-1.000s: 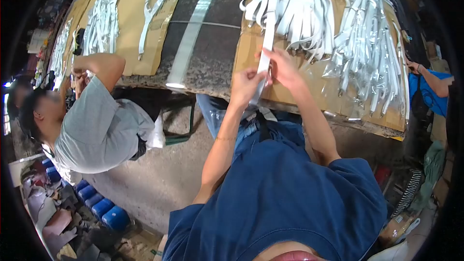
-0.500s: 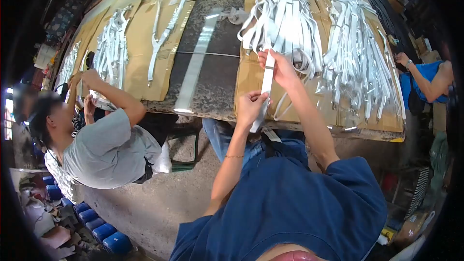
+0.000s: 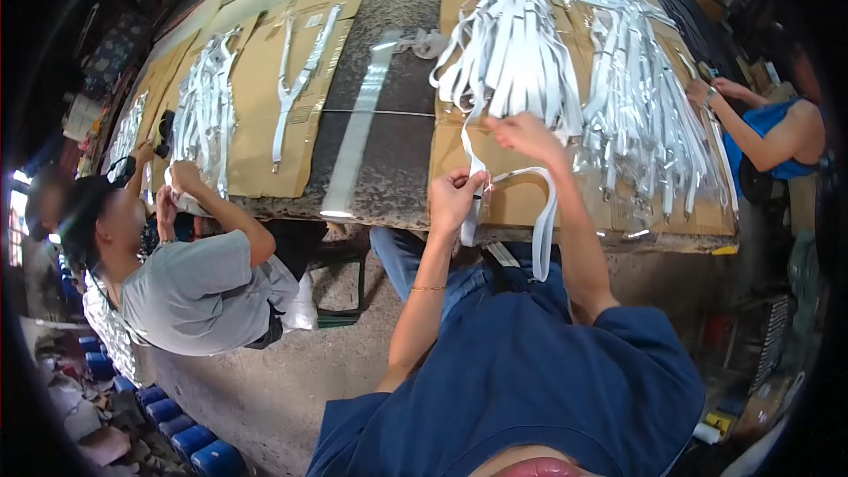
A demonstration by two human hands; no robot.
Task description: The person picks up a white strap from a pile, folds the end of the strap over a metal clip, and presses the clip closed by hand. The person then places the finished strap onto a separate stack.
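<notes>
My left hand (image 3: 455, 203) pinches a pair of white suspenders (image 3: 545, 221) near the table's front edge, at the point where its straps come together. One strap of it runs up toward the pile, and another loops out to the right and hangs over the edge. My right hand (image 3: 528, 139) is just above that loop, fingers reaching left and slightly blurred, with nothing visible in them. Beyond it lies a thick pile of white suspenders (image 3: 517, 53) on cardboard (image 3: 446, 141). Clear-wrapped suspenders (image 3: 645, 115) lie to the right of the pile.
A single Y-shaped pair of suspenders (image 3: 296, 84) lies on cardboard left of the dark table strip (image 3: 393, 141). A co-worker in a grey shirt (image 3: 199, 283) works at the left, near more suspenders (image 3: 203, 97). Another person in blue (image 3: 768, 137) is at the far right. Blue containers (image 3: 216, 458) stand on the floor.
My right hand has let go of the strap and shifted right and down. The strap, earlier stretched straight between my hands, now loops loosely to the right. My left hand keeps its pinch.
</notes>
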